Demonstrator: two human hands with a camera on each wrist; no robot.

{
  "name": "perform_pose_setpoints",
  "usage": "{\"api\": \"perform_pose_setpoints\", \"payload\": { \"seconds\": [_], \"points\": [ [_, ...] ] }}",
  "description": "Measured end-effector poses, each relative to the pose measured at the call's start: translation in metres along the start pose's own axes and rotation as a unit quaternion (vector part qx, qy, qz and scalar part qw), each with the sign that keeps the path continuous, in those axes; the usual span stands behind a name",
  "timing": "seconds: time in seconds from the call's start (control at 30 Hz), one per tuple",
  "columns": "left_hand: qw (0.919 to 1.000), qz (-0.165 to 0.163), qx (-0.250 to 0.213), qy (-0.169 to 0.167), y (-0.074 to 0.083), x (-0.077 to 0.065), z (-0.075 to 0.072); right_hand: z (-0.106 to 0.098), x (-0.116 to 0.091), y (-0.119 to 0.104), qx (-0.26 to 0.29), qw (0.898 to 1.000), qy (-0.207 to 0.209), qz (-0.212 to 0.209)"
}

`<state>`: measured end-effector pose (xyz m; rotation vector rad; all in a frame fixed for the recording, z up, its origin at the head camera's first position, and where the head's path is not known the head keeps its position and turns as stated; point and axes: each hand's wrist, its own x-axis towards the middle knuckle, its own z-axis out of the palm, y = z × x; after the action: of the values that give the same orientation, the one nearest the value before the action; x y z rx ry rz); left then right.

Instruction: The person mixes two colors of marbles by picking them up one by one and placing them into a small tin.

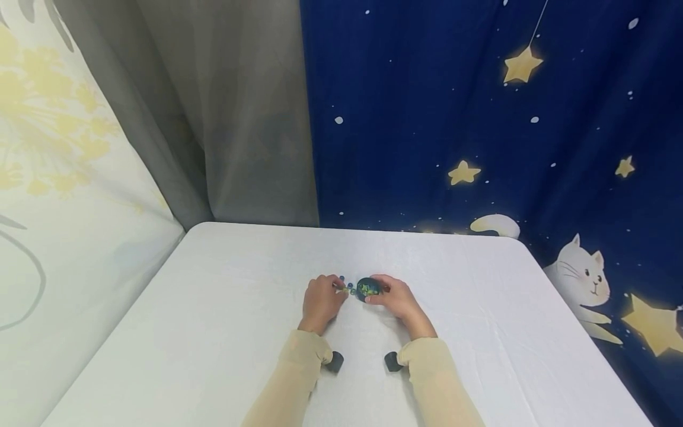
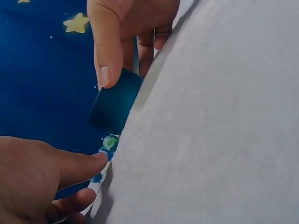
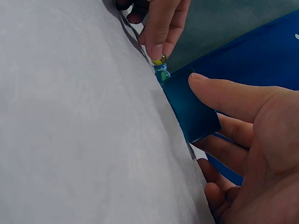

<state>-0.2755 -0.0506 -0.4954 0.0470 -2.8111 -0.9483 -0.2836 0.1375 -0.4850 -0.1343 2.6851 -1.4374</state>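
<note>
A short, round teal cup stands on the white table with green and yellow marbles inside it. My right hand grips it from the right, thumb on the near side and fingers around the far side. Just left of the cup, my left hand pinches a yellow marble between thumb and fingertip. Loose blue and green marbles lie between hand and cup, among them a green-swirled marble close to the cup wall and a blue marble by the left fingers.
The white-covered table reaches away on all sides of the hands. Dark blocky wrist devices sit at both cuffs. Behind stand a grey curtain and a blue star-patterned curtain.
</note>
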Motion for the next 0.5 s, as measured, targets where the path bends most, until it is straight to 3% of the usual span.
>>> {"api": "perform_pose_setpoints", "payload": {
  "seconds": [0.2,0.5],
  "points": [
    [0.9988,-0.01,-0.046,-0.011,-0.0008,0.003,-0.0015,-0.0005,0.0005,0.0005,0.002,1.0,-0.001,-0.002],
    [0.997,-0.003,-0.077,-0.009,0.0001,0.0064,-0.0041,-0.0009,0.0008,0.0,0.002,1.0,-0.003,-0.002]
  ]
}}
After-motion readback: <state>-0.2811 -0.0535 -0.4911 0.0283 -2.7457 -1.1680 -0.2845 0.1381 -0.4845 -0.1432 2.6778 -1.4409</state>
